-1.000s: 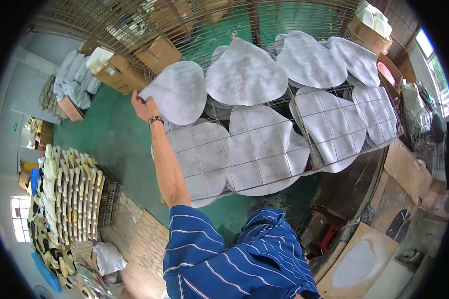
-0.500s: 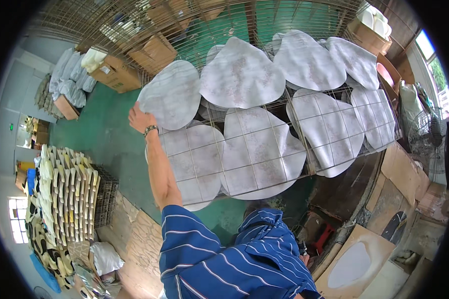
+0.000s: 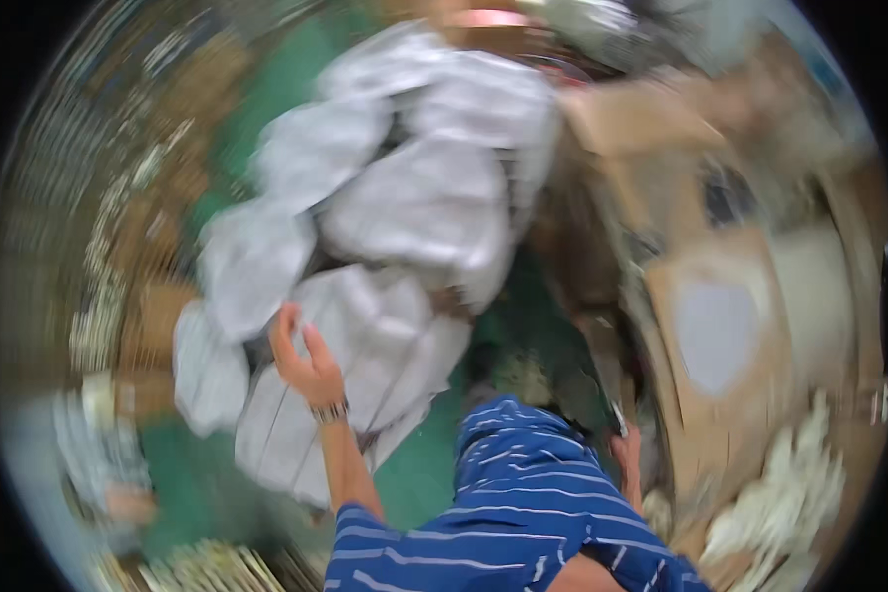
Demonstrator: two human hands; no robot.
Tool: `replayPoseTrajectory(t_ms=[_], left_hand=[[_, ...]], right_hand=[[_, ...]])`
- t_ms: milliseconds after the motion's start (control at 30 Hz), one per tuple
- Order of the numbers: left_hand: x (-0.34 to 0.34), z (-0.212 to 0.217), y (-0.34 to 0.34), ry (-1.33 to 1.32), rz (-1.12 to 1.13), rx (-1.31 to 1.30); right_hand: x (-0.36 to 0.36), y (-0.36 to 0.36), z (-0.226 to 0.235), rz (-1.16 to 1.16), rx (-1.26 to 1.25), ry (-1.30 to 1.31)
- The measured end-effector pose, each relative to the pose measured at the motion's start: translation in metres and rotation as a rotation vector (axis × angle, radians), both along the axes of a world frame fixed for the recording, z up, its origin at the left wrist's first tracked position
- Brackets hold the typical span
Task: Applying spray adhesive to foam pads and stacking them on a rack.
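My left hand [image 3: 308,363], with a banded watch at the wrist, is raised over the grey-white rounded sheets [image 3: 414,202]. Its fingers and thumb are apart and hold nothing; whether a fingertip touches a sheet I cannot tell. The sheets lie in overlapping rows, blurred by motion. Low beside my right hip, my right hand [image 3: 627,452] is closed around a slim dark object with a silvery tip [image 3: 619,420]. Most of that object is hidden and smeared, so its kind is not clear.
To the right lies a brown cardboard panel [image 3: 666,340] with a pale oval patch [image 3: 717,335]. Pale, shaggy material [image 3: 784,483] is heaped at the lower right. Cardboard boxes [image 3: 158,321] line the left, and green floor [image 3: 414,449] shows around the sheets.
The view has swung to the right, so the sheets appear turned and farther left. My left hand has come off the edge of a far-left sheet. My right hand now shows more.
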State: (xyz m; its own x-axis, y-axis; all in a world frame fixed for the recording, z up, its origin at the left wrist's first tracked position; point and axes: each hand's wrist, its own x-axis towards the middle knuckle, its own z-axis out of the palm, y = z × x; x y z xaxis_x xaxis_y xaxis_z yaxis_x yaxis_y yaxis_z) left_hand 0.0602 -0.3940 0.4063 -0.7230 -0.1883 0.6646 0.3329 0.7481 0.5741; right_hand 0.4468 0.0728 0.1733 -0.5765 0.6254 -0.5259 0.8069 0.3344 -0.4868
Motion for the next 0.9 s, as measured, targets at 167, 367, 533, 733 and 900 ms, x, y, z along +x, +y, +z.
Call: replayPoseTrajectory(t_ms=[167,367,533,733,900], left_hand=[[0.060,-0.066,0.174,-0.471,-0.946,-0.229],[0.074,-0.271,0.180,-0.944,-1.068,-0.477],[0.087,-0.351,0.175,-1.424,-0.915,-0.721],[0.043,-0.433,0.191,-1.490,-1.063,-0.973],[-0.010,-0.418,0.282,-1.723,-0.899,-0.297]], right_hand=[[0.005,-0.018,0.068,-0.201,0.089,0.212],[0.056,-0.002,0.163,-0.568,0.088,0.401],[0.091,0.013,0.231,-0.711,0.263,0.535],[0.058,0.033,0.280,-0.758,0.356,0.628],[0.044,0.026,0.285,-0.780,0.456,0.570]])
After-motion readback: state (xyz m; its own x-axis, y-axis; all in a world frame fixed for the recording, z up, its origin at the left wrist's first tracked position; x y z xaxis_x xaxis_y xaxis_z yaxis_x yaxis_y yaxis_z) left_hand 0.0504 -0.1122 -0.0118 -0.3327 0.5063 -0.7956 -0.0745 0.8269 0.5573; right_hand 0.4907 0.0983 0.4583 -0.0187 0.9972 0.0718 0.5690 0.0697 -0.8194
